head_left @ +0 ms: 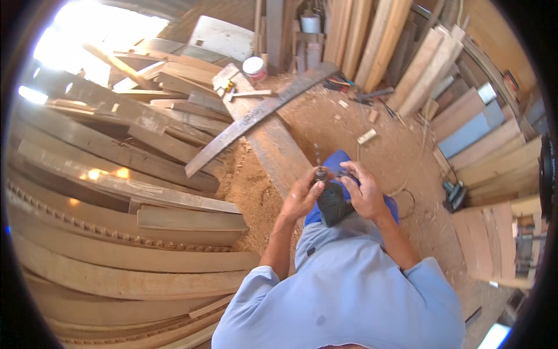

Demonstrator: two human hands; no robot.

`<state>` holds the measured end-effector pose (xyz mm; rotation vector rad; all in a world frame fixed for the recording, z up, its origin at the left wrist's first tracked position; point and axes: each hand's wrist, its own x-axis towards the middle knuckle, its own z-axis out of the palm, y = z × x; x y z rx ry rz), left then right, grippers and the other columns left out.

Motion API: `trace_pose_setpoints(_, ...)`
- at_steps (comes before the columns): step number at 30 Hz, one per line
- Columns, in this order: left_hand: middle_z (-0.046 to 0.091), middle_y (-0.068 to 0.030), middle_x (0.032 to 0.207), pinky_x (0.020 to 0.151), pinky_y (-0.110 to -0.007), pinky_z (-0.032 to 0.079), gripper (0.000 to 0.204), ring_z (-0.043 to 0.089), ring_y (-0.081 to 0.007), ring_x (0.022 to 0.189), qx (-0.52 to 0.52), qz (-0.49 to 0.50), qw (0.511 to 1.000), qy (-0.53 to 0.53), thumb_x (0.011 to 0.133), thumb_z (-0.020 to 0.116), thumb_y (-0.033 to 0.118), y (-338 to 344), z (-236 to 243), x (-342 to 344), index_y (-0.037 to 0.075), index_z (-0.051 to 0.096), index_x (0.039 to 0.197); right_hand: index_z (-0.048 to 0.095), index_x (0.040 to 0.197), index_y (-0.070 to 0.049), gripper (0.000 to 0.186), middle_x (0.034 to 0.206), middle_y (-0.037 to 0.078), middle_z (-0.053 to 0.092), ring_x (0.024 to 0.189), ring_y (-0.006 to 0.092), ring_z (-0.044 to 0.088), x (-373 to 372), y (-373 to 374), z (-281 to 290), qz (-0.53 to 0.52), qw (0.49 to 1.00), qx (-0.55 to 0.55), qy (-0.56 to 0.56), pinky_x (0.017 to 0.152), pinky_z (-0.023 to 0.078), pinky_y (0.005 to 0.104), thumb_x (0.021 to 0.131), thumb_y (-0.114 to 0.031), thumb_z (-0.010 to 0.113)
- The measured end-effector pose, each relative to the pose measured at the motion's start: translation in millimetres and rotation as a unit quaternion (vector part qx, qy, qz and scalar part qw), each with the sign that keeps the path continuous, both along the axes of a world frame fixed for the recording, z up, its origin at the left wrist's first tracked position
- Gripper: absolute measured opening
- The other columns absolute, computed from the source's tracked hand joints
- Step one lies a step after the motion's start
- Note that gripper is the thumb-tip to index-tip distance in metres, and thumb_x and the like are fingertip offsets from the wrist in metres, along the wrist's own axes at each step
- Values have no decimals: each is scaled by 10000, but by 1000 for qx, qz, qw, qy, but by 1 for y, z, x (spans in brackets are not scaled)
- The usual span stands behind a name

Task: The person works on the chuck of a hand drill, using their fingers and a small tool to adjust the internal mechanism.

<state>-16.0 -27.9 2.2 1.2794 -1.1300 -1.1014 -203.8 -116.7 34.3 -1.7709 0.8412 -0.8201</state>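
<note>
A dark green power drill (332,205) rests against my lap, its nose turned away from me. From its chuck (320,173) a twist drill bit (317,153) points upward. My left hand (300,194) is closed around the chuck, thumb and fingers on either side. Beside the chuck, my right hand (365,192) has its fingers bent in a pinch. A small dark thing shows at those fingertips, too small to name. Ahead of my hands lies a worn plank (278,156), with a long dark timber piece (261,118) crossing over it.
Stacked boards (145,256) fill the left side. A white tub (254,67) and a yellow-and-grey tool (227,87) are near the plank's far end. Sawdust (250,186) covers the ground. Timber (433,70) leans at the back right; a dark power tool (454,194) lies right.
</note>
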Motion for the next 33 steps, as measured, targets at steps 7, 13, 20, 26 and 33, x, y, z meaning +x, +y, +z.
trace_pose_setpoints(7, 671, -120, 1169, 973, -344, 493, 370, 625, -166, 1083, -26, 128, 990, 51, 1030, 571, 197, 4, -9, -27, -11, 515, 1331, 694, 1047, -17, 184, 947, 151, 695, 893, 310, 656, 5, 3, 1, 17, 998, -49, -44, 826, 511, 404, 887, -106, 710)
trace_pose_setpoints(13, 669, -37, 1050, 858, -273, 504, 465, 620, -117, 929, 46, 117, 992, 24, 1055, 524, 352, 3, -8, -9, -16, 566, 1336, 701, 1030, -16, 188, 941, 142, 695, 905, 325, 639, 11, 0, -7, 15, 993, -104, -46, 824, 510, 415, 868, -106, 728)
trace_pose_setpoints(20, 694, -63, 1111, 944, -305, 473, 416, 600, -133, 1036, 56, 114, 990, 67, 1051, 538, 321, 5, -15, -3, -18, 634, 1271, 700, 1023, -40, 184, 934, 120, 695, 911, 321, 622, 14, -1, -4, 18, 983, -179, -38, 832, 483, 427, 844, -76, 718)
trace_pose_setpoints(26, 700, -59, 1080, 881, -307, 496, 399, 612, -131, 962, 58, 102, 993, 35, 1030, 582, 298, 4, -12, -1, -28, 642, 1253, 689, 986, -43, 191, 913, 115, 690, 907, 319, 618, 13, -14, -10, 47, 962, -268, -37, 826, 480, 437, 796, -36, 711)
trace_pose_setpoints(33, 634, -155, 863, 735, -383, 493, 323, 619, -253, 813, -74, 183, 965, -171, 1030, 527, 267, -11, -24, -33, -35, 526, 1145, 686, 1099, -31, 226, 909, 178, 666, 876, 376, 634, 14, -17, -8, 125, 971, -204, -21, 809, 517, 444, 877, -59, 652)
